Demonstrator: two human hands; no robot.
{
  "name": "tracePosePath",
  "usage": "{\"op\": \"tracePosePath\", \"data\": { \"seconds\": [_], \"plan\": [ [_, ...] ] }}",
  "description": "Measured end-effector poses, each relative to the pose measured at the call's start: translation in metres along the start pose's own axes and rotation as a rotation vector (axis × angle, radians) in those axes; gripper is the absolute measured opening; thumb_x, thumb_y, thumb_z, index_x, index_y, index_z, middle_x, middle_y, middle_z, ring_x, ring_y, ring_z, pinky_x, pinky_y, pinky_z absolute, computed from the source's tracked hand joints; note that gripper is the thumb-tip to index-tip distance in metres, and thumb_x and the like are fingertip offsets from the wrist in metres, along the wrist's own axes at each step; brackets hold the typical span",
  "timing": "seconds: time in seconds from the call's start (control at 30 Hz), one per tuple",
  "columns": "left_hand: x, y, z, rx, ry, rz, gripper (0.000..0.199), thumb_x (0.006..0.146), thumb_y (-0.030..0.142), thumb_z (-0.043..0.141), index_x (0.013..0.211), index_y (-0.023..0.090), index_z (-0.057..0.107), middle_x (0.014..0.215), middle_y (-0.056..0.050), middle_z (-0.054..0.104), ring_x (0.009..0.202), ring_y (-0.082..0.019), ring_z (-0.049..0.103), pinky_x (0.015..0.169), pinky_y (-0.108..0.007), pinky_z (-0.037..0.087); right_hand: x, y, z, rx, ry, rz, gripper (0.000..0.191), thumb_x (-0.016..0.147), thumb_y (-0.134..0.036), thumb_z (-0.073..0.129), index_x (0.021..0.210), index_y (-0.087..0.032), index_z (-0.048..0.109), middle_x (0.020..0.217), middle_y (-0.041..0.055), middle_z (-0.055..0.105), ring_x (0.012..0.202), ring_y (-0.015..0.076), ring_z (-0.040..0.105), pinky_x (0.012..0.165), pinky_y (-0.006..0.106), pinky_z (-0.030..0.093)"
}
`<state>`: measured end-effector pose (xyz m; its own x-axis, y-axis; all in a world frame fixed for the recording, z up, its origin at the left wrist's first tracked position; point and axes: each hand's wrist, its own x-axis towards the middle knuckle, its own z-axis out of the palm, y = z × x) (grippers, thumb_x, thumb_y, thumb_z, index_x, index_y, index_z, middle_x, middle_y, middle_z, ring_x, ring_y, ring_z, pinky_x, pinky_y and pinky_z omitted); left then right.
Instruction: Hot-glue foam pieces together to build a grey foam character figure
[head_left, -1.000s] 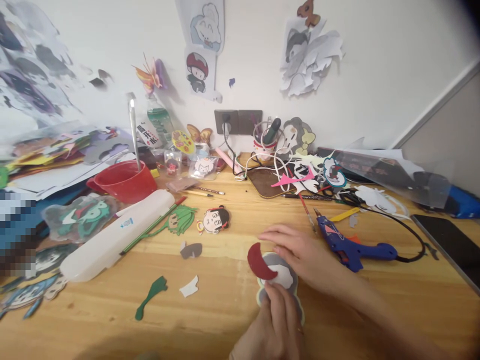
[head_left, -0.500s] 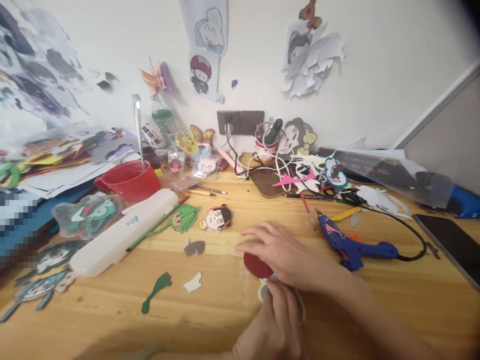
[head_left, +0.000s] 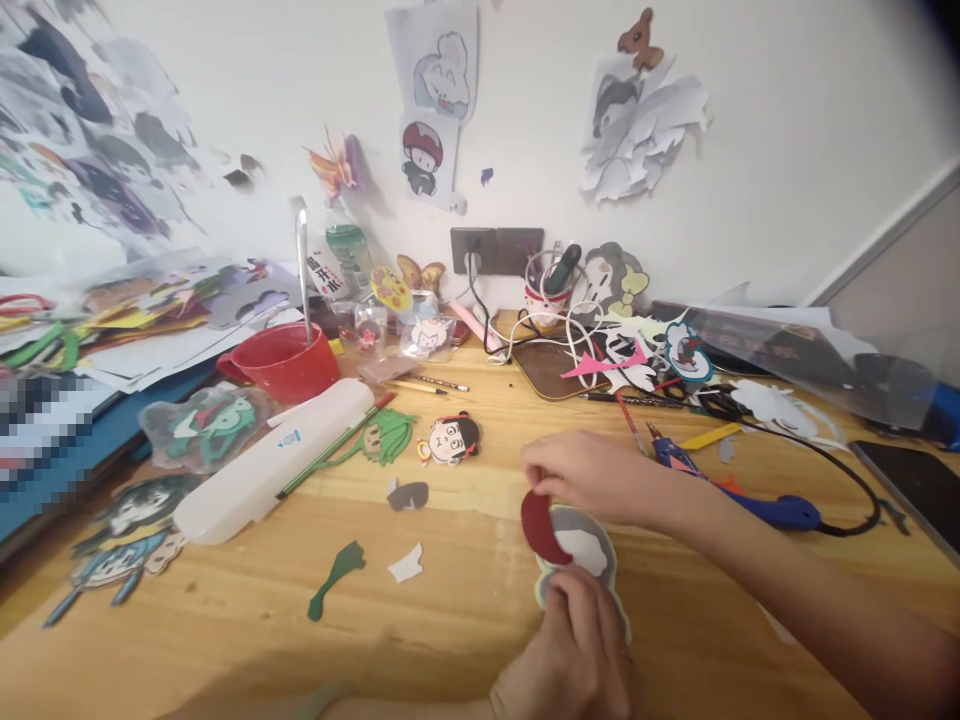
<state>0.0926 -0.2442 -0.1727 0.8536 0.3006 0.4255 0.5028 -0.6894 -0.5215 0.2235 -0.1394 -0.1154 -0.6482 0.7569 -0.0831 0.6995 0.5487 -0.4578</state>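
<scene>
My right hand (head_left: 581,477) pinches the upper end of a dark red, crescent-shaped paper piece (head_left: 541,530). The red piece lies over the left edge of a grey and white layered paper cutout (head_left: 591,535) with a pale yellow-green border. Bent fingers of my left hand (head_left: 566,640) press on the lower part of that cutout, close to the red piece's bottom tip, and cover much of it. Left of the hands lie a small white paper scrap (head_left: 406,564), a dark green paper piece (head_left: 335,580) and a grey paper piece (head_left: 409,495).
A blue glue gun (head_left: 780,511) lies behind my right forearm, its cord looping right near a phone (head_left: 907,490). At left are a white pencil case (head_left: 277,460), a red cup (head_left: 281,365) and finished paper figures (head_left: 454,437). Cables and scraps crowd the back.
My right hand has lifted off the red piece's face and now pinches its top end, exposing more of the grey and white cutout. The view has shifted slightly left.
</scene>
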Motion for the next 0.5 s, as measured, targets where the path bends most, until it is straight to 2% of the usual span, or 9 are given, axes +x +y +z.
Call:
{"op": "tracePosePath", "data": {
  "seconds": [0.07, 0.13, 0.2, 0.3, 0.4, 0.5],
  "plan": [
    [0.0, 0.0, 0.0, -0.007, 0.019, -0.012, 0.024, 0.077, 0.008, 0.043, 0.087, 0.001, 0.063, 0.078, -0.011, 0.067, 0.064, -0.019, 0.061, 0.05, -0.026, 0.047, -0.013, 0.006, 0.0, 0.057, 0.082, 0.104, 0.009, 0.078, -0.014, 0.05, 0.077, -0.019, 0.057, 0.071, 0.0001, 0.061, 0.065, 0.0136, 0.054, 0.057, 0.025, 0.038],
    [0.0, 0.001, 0.0, -0.008, 0.031, -0.026, 0.024, 0.075, 0.005, 0.042, 0.087, 0.001, 0.063, 0.077, -0.011, 0.067, 0.063, -0.019, 0.061, 0.05, -0.026, 0.047, -0.029, 0.009, 0.006, 0.162, 0.171, 0.213, 0.017, 0.084, -0.021, 0.044, 0.095, -0.017, 0.057, 0.08, 0.0024, 0.063, 0.068, 0.014, 0.057, 0.059, 0.025, 0.043],
    [-0.001, 0.001, 0.001, -0.011, 0.045, -0.033, 0.024, 0.075, 0.005, 0.042, 0.087, 0.001, 0.063, 0.076, -0.011, 0.067, 0.063, -0.019, 0.061, 0.05, -0.026, 0.047, -0.044, 0.011, 0.016, 0.387, 0.246, 0.336, 0.027, 0.085, -0.03, 0.042, 0.104, -0.016, 0.056, 0.086, 0.0047, 0.064, 0.074, 0.0159, 0.059, 0.064, 0.027, 0.047],
    [-0.001, 0.002, 0.001, -0.01, 0.053, -0.042, 0.024, 0.077, 0.007, 0.043, 0.088, 0.0, 0.062, 0.077, -0.01, 0.067, 0.063, -0.019, 0.062, 0.05, -0.026, 0.047, -0.059, 0.014, 0.034, 0.683, 0.265, 0.464, 0.03, 0.081, -0.037, 0.049, 0.101, -0.017, 0.061, 0.092, 0.0062, 0.065, 0.084, 0.0206, 0.06, 0.073, 0.032, 0.048],
    [0.0, 0.002, 0.002, 0.006, 0.029, -0.027, 0.024, 0.078, 0.007, 0.043, 0.091, 0.0, 0.062, 0.078, -0.01, 0.067, 0.065, -0.018, 0.062, 0.051, -0.025, 0.048, -0.063, 0.018, 0.044, 0.725, 0.284, 0.481, 0.028, 0.08, -0.036, 0.051, 0.099, -0.018, 0.063, 0.099, 0.0068, 0.066, 0.091, 0.0232, 0.06, 0.079, 0.036, 0.047],
    [0.001, 0.003, 0.003, 0.004, 0.041, -0.039, 0.022, 0.079, 0.008, 0.044, 0.089, 0.001, 0.062, 0.077, -0.009, 0.067, 0.065, -0.018, 0.062, 0.051, -0.024, 0.048, -0.062, 0.02, 0.046, 0.699, 0.298, 0.477, 0.027, 0.08, -0.034, 0.05, 0.098, -0.018, 0.063, 0.101, 0.007, 0.066, 0.092, 0.024, 0.06, 0.08, 0.038, 0.047]
  ]
}}
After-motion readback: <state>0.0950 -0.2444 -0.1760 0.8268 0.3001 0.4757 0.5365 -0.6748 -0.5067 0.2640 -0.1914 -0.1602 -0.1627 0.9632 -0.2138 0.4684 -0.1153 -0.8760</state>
